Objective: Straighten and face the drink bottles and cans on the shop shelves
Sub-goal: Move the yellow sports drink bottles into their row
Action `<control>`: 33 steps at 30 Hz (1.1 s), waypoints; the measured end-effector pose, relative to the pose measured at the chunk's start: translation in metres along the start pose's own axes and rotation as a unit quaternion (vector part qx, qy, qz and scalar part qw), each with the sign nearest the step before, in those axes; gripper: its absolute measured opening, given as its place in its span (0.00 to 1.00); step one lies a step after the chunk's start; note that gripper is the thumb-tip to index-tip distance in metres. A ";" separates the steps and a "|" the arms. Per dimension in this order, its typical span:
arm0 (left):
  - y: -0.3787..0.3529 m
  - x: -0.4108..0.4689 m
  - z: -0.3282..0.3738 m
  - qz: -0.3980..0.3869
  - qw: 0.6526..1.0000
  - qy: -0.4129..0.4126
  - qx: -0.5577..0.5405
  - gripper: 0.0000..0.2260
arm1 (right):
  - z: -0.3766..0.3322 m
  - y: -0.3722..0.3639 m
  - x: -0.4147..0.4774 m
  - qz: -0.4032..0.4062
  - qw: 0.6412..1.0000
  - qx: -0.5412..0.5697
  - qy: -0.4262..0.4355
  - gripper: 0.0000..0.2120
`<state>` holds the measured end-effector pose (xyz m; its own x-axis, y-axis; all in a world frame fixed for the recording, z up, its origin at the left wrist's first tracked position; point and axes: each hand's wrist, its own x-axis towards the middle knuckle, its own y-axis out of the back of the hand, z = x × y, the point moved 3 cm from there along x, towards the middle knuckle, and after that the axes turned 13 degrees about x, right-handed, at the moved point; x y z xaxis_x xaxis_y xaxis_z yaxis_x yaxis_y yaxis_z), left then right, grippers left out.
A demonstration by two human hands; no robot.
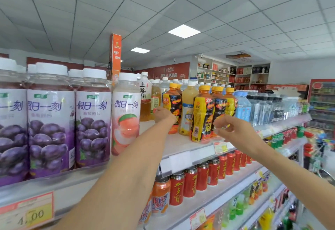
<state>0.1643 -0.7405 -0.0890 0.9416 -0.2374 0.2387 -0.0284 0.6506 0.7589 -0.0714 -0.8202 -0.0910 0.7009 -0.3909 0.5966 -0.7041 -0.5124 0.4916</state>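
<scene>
On the top shelf (183, 144) stands a cluster of black-and-yellow energy drink bottles (200, 113) with orange caps. One of them (172, 97) stands further back, beside an amber tea bottle (155, 99). My left hand (163, 114) reaches deep onto the shelf between those two. Its fingers curl at the tea bottle's lower part, with the fingertips hidden. My right hand (233, 130) hovers at the front energy drink bottles, its fingers loosely bent, their tips just at a bottle's side without closing round it.
Large grape juice bottles (92, 119) and a peach one (126, 115) fill the shelf's left end. Water bottles (261, 108) line the right end. Red cans (203, 177) and an orange can (161, 195) sit on the shelf below. A fridge (321, 103) stands far right.
</scene>
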 end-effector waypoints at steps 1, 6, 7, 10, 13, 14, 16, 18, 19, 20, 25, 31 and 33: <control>0.001 0.002 0.001 0.003 1.000 0.008 0.005 0.29 | 0.002 0.002 -0.001 0.001 1.000 -0.002 -0.001 0.04; -0.012 0.011 0.009 -0.073 0.996 -0.042 0.017 0.18 | 0.010 0.006 -0.004 0.011 1.000 -0.003 -0.018 0.03; -0.014 0.012 0.010 -0.090 0.994 -0.055 0.016 0.16 | 0.014 0.006 -0.005 0.010 1.000 0.002 -0.027 0.03; -0.014 0.007 0.011 -0.130 0.987 -0.089 0.033 0.11 | 0.017 0.007 -0.002 0.018 0.999 0.013 -0.039 0.03; -0.014 0.007 0.011 -0.125 0.986 -0.104 0.041 0.17 | 0.003 0.009 0.012 0.043 0.999 0.021 -0.008 0.04; -0.013 0.006 0.012 -0.100 0.988 -0.104 0.049 0.19 | -0.006 0.011 0.021 0.057 0.998 0.016 0.010 0.04; -0.006 -0.008 0.014 -0.049 0.991 -0.111 0.053 0.25 | -0.027 0.014 0.043 0.083 0.995 0.007 0.051 0.05; 0.003 -0.036 0.015 -0.006 0.986 -0.160 0.040 0.28 | -0.050 0.018 0.069 0.111 0.990 0.009 0.090 0.06; 0.007 -0.052 0.013 0.011 0.979 -0.198 0.039 0.26 | -0.059 0.020 0.083 0.125 0.987 0.010 0.104 0.06; 0.012 -0.068 0.009 0.019 0.970 -0.239 0.035 0.24 | -0.068 0.020 0.098 0.133 0.984 0.002 0.115 0.07; 0.029 -0.113 -0.023 -0.008 0.937 -0.345 -0.043 0.15 | -0.088 -0.001 0.162 0.040 0.983 -0.156 0.092 0.16; 0.046 -0.123 -0.049 0.007 0.923 -0.383 -0.023 0.14 | -0.079 -0.030 0.198 -0.127 0.962 -0.236 -0.049 0.22; 0.051 -0.120 -0.056 0.016 0.922 -0.386 -0.005 0.14 | -0.076 -0.033 0.204 -0.127 0.958 -0.247 -0.068 0.21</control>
<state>0.0683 -0.6386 -0.1130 0.4213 -0.6581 0.6240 -0.0448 0.6721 0.7391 0.0866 -0.8254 0.0627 0.8410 -0.4152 0.3468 -0.4541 -0.1934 0.8697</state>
